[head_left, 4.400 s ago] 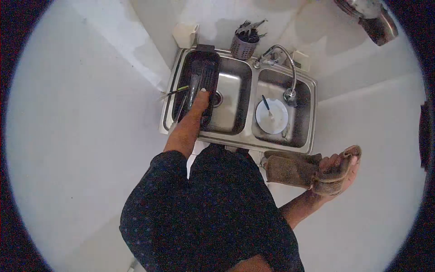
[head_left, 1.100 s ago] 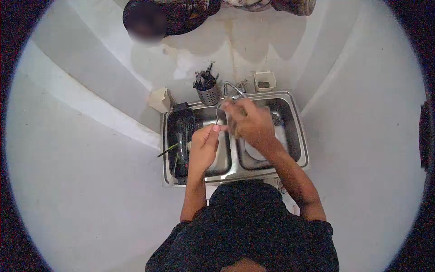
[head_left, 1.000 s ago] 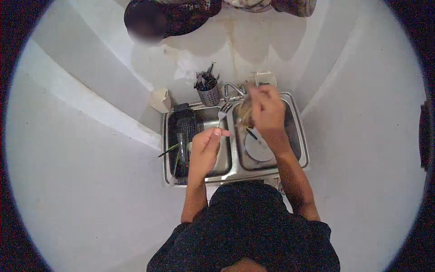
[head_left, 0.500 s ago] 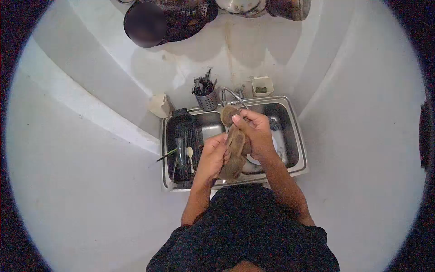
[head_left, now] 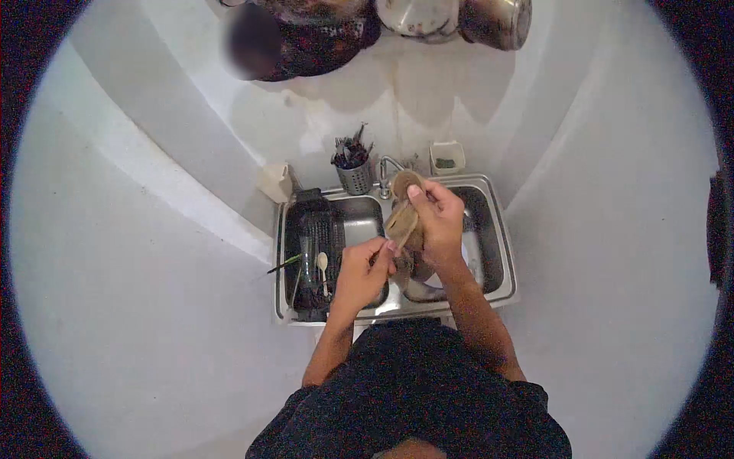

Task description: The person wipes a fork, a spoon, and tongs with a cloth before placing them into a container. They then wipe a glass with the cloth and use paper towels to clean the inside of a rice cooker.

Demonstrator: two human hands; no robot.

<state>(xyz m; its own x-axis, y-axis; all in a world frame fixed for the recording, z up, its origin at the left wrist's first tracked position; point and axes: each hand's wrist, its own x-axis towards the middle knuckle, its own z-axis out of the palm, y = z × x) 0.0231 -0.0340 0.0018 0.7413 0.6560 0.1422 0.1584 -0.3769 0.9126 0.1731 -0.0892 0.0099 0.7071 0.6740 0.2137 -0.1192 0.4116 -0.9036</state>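
Note:
Above the double sink, my right hand is closed on a limp brown cloth-like piece, thumb on top near its rounded upper end. My left hand is lower and to the left, thumb and fingers pinched at the piece's lower left edge. Darker folds of the same brown material hang below, partly hidden behind my fingers. What exactly the piece is cannot be made out. Behind it, in the right basin, part of a white round dish shows.
A black dish rack with a pale spoon fills much of the left basin. Behind the sink stand a cutlery holder, a faucet and a white container. Pots hang on the wall above.
My left hand has moved down a little, from the piece's middle to its lower edge. My right hand has shifted slightly right, and the brown piece has turned and folded. The camera view shifted slightly.

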